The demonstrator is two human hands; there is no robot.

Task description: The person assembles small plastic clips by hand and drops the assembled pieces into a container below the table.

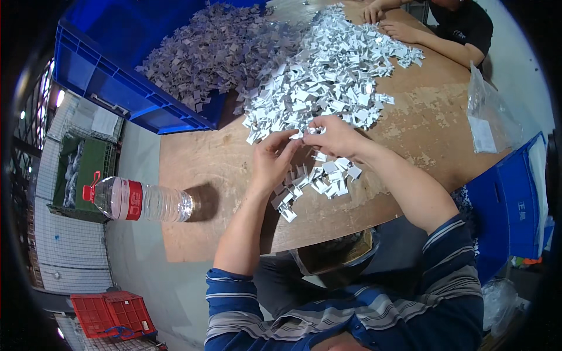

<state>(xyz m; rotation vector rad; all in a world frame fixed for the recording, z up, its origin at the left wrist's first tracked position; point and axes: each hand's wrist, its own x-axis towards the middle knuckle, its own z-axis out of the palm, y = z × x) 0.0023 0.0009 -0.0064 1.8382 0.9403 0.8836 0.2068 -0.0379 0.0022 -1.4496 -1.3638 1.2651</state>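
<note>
My left hand (271, 155) and my right hand (335, 137) meet at the near edge of a large heap of small white angled pieces (322, 82) on the wooden table. Thumb and fingers of both hands are pinched together around a small white piece (297, 136). Its exact shape is partly covered by my fingertips, and white also shows between the right fingers. Just below my hands, a smaller loose group of the same white pieces (331, 179) lies scattered on the wood.
A blue crate (134, 93) lies tipped at the back left, with the heap spilling from it. A large red-capped water bottle (149, 200) stands at left. Across the table, a person's hands (393, 26) touch the heap. A clear plastic bag (492, 114) and blue bin (503, 205) are at right.
</note>
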